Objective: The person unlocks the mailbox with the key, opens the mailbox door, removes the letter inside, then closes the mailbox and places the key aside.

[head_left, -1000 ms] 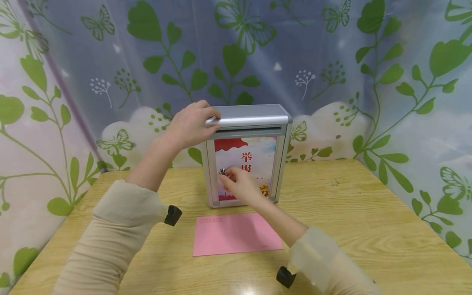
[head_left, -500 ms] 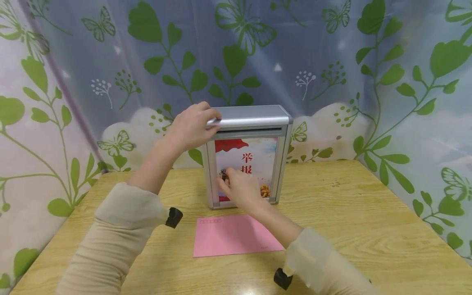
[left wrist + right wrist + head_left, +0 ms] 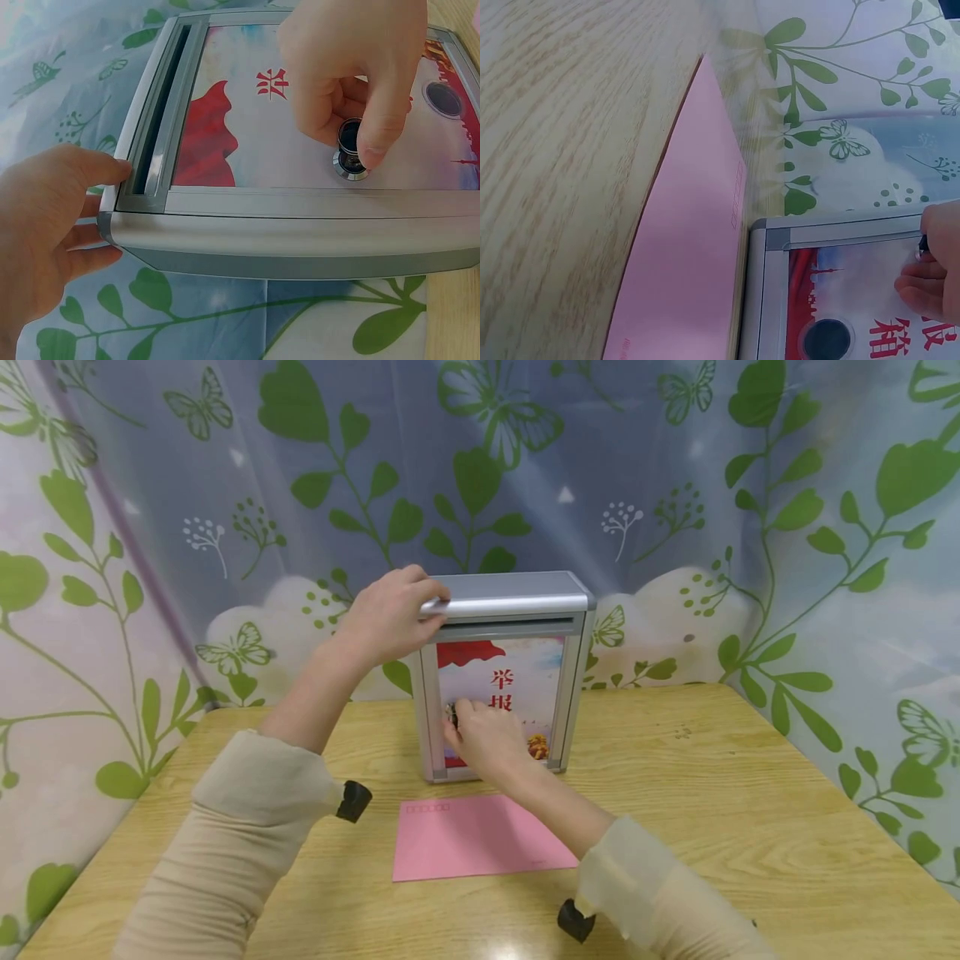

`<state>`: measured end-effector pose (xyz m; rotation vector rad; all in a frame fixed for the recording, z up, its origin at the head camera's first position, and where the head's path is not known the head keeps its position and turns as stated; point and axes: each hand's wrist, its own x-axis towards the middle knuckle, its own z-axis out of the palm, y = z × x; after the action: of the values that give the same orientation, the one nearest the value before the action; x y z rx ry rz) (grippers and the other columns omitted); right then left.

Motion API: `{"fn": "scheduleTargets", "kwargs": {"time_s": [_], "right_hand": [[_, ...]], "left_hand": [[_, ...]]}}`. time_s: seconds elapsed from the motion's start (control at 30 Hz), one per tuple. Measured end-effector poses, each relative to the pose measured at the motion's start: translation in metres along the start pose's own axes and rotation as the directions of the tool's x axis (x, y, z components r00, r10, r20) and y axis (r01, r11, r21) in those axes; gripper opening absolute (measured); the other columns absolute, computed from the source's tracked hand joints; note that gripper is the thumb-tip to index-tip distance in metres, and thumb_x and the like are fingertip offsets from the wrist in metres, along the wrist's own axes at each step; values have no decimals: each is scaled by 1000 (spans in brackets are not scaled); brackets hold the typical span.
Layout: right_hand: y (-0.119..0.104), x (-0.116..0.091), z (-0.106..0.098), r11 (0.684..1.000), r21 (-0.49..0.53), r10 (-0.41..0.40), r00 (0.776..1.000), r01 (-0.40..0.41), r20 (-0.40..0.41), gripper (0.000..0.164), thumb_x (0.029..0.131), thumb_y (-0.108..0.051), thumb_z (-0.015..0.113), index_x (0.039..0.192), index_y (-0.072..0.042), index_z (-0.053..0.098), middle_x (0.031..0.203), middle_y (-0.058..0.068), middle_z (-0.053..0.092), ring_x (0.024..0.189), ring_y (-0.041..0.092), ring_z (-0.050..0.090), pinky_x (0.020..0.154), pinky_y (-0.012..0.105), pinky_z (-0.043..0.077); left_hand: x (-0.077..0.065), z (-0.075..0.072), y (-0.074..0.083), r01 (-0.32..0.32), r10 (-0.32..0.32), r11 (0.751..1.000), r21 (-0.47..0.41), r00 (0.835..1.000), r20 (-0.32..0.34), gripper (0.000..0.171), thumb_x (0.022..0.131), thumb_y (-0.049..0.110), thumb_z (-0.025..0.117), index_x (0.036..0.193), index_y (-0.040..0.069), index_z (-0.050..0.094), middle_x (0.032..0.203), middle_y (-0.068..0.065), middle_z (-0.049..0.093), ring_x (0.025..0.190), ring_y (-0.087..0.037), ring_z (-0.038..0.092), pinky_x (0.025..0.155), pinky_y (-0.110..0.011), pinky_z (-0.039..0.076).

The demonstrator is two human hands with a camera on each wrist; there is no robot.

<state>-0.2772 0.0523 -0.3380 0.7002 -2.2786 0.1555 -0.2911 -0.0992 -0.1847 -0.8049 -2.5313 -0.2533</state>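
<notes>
A silver-framed suggestion box [image 3: 517, 606] with a slot under its top edge and a printed front stands upright on the table. My left hand [image 3: 393, 614] grips its upper left corner; in the left wrist view the thumb lies on the front and the other fingers reach round behind. My right hand [image 3: 491, 739] pinches a black-headed key [image 3: 349, 135] between thumb and curled forefinger. The key stands at a round chrome lock [image 3: 351, 166] near the left side of the box's front. In the head view the fingers cover much of it.
A pink envelope [image 3: 480, 847] lies flat on the wooden table [image 3: 712, 810], just in front of the box. A curtain [image 3: 637, 460] printed with leaves and butterflies hangs behind. Black mounts [image 3: 354, 802] stick out from both sleeves.
My right hand has rolled slightly at the lock, its knuckles now covering more of the key. The left hand, the box and the envelope stay where they were.
</notes>
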Motion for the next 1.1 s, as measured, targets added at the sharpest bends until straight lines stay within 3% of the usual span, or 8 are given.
{"fn": "scheduleTargets", "kwargs": {"time_s": [0.2, 0.37, 0.6, 0.77, 0.97, 1.1], "right_hand": [[-1, 0, 0, 997, -64, -49, 999, 48, -17, 24, 86, -21, 64, 68, -8, 53, 58, 2, 55, 45, 12, 50, 36, 25, 40], [-6, 2, -3, 986, -144, -74, 996, 80, 47, 22, 88, -19, 62, 71, -7, 55, 57, 2, 51, 45, 10, 46, 36, 22, 39], [-10, 4, -8, 961, -229, -133, 985, 154, 106, 7, 84, -7, 64, 79, -2, 61, 67, 7, 58, 57, 15, 58, 45, 24, 48], [-8, 0, -6, 968, -185, -163, 985, 170, 56, 5, 83, -4, 64, 81, -1, 60, 72, 9, 59, 62, 19, 60, 48, 27, 50], [-1, -3, -2, 977, -53, -207, 977, 205, -48, 10, 85, -8, 65, 83, 0, 59, 74, 9, 60, 63, 20, 61, 52, 26, 52], [1, -1, -4, 977, 34, -211, 977, 211, -3, 8, 86, -6, 63, 84, 0, 58, 73, 9, 61, 62, 19, 61, 53, 24, 51]], "left_hand": [[0, 0, 0, -4, 4, 1000, 8, 1000, 3, 24, 90, 19, 60, 111, 10, 64, 105, -8, 57, 93, -26, 53, 77, -39, 47], [-1, 1, 0, -6, 6, 1000, 4, 1000, 7, 24, 90, 19, 60, 111, 10, 64, 105, -9, 57, 92, -26, 53, 77, -39, 47], [-1, 1, -1, -17, 17, 1000, 6, 1000, -6, 23, 90, 18, 60, 111, 9, 65, 103, -9, 57, 91, -26, 53, 76, -39, 47], [-1, 3, -2, -21, 21, 1000, 5, 1000, -11, 23, 90, 18, 59, 111, 9, 65, 104, -9, 57, 92, -26, 53, 77, -39, 47], [-2, 3, -2, -26, 26, 1000, 2, 999, -26, 23, 89, 17, 60, 110, 8, 65, 104, -9, 58, 92, -26, 53, 77, -39, 47], [-2, 3, -2, -26, 27, 1000, 6, 999, -31, 24, 89, 18, 60, 111, 8, 65, 104, -9, 57, 92, -26, 53, 77, -39, 47]]}}
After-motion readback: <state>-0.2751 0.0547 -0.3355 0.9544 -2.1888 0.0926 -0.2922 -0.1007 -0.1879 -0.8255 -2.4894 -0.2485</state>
